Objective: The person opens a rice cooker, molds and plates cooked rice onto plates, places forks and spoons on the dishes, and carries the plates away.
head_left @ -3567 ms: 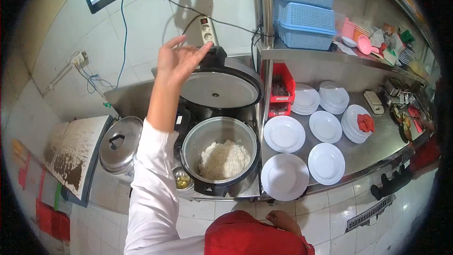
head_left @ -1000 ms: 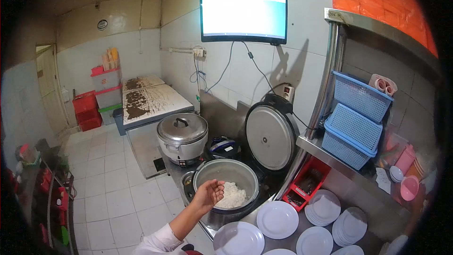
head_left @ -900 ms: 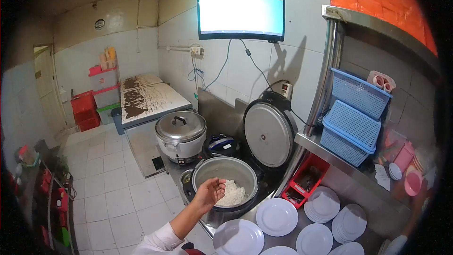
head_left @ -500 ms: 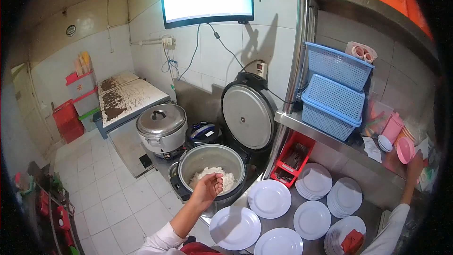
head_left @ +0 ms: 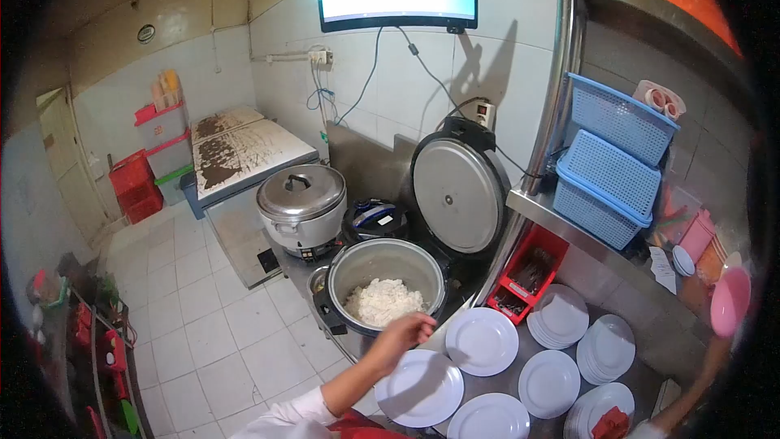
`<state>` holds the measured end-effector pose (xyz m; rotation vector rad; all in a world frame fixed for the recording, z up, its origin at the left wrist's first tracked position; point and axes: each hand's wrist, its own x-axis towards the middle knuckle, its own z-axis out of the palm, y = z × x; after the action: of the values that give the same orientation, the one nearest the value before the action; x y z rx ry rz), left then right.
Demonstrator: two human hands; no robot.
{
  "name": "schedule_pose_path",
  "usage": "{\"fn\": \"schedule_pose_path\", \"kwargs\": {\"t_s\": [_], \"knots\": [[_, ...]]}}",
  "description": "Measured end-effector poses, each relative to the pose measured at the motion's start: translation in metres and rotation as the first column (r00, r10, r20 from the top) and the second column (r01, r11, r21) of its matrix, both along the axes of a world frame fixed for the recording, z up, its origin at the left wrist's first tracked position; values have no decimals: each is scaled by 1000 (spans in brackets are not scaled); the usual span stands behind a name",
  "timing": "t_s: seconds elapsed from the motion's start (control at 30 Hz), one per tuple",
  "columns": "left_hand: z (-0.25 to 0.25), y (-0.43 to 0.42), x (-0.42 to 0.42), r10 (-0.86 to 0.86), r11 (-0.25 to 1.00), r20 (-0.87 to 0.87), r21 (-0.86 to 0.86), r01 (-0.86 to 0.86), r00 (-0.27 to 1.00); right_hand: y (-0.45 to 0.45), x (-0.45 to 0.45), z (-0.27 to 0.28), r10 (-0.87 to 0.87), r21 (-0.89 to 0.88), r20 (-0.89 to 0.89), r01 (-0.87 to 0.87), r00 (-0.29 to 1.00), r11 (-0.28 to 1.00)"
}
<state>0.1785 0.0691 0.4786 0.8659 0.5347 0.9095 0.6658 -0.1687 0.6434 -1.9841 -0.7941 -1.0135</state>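
I see my left hand [head_left: 400, 341] reaching in low from the bottom of the view, forearm angled up and rightward out of a white cloth sleeve [head_left: 294, 420], the wrist bent slightly inward. Its fingers curl loosely, nothing visible in them; I cannot tell whether the tips meet the palm. It appears just in front of the rice cooker [head_left: 333, 309] and over the edge of a smooth, round white plate [head_left: 420, 390]. Off at the far right, my right arm stretches upward, and the right hand [head_left: 716, 352] grips the pink scoop [head_left: 731, 302], a glossy, rounded plastic bowl in front of the steel shelf [head_left: 581, 232]; its finger detail is too dim to read. Inside the cooker's dull grey metal pot, clumped white rice [head_left: 387, 301] forms a grainy mound. The round, pale-faced lid [head_left: 457, 195] stands open behind.
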Motion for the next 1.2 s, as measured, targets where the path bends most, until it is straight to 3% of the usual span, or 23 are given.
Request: {"fn": "schedule_pose_path", "kwargs": {"t_s": [0.03,0.07,0.1,0.13,0.17,0.27,0.33,0.37,0.43,0.5,0.53,0.57,0.63,0.77,0.8,0.83,0.87,0.97,1.03,1.07,1.13,1.17,1.2], "knots": [[-3,-8,10,-21,995,-132,95,34,991,17,-36,-26,180,21,-61,-179,982,984],[5,-21,21,-101,969,-158,206,133,982,34,-73,-52,336,36,-146,-334,931,942],[19,-31,32,-248,927,-220,230,298,943,52,-113,-78,455,39,-249,-461,855,887],[25,-38,42,-287,813,-292,429,393,913,71,-150,-101,536,42,-348,-558,769,829],[26,-47,49,-349,764,-283,467,446,893,88,-187,-124,594,52,-443,-643,671,765],[35,-52,51,-254,699,-301,600,389,919,130,-271,-168,666,111,-597,-776,448,621],[18,-47,46,-186,789,-234,544,287,954,152,-310,-181,688,138,-612,-804,390,578],[-23,-37,42,-116,795,-219,565,222,969,163,-326,-182,694,137,-604,-807,392,575],[-41,-11,12,-197,882,-373,338,330,907,188,-359,-180,705,122,-567,-803,426,583],[-34,2,-17,-147,922,-350,289,256,925,213,-395,-177,717,54,-486,-801,501,596],[-43,11,-29,-185,936,-334,226,269,924,225,-408,-189,739,79,-485,-818,467,569],[-50,17,-36,-199,937,-330,211,277,923,240,-417,-214,677,99,-620,-817,397,568],[-61,27,-51,-53,999,-239,-1,54,969,258,-447,-221,590,71,-733,-825,337,560],[-63,57,-86,-84,996,-319,-1,89,944,295,-482,-269,542,104,-766,-766,345,634],[-74,65,-91,23,968,-362,240,70,932,302,-491,-263,554,198,-796,-761,244,618],[-77,71,-96,6,969,-364,231,84,931,308,-498,-258,564,290,-813,-741,143,606],[-79,77,-101,47,968,-380,246,52,924,313,-504,-255,588,222,-776,-773,229,594],[-87,80,-110,114,960,-463,281,23,879,320,-511,-251,555,170,-805,-815,208,553],[-88,82,-118,206,890,-468,454,34,859,330,-513,-268,467,309,-883,-696,43,648],[-87,85,-122,193,892,-469,449,44,862,332,-511,-274,514,341,-855,-663,76,666],[-85,90,-130,-192,937,-426,189,294,884,337,-509,-267,550,369,-827,-627,115,686],[-84,93,-131,-201,936,-424,184,301,883,337,-504,-266,446,305,-895,-680,35,667],[-81,97,-130,-250,937,-308,160,309,918,337,-499,-263,326,247,-945,-734,-37,633]]}}
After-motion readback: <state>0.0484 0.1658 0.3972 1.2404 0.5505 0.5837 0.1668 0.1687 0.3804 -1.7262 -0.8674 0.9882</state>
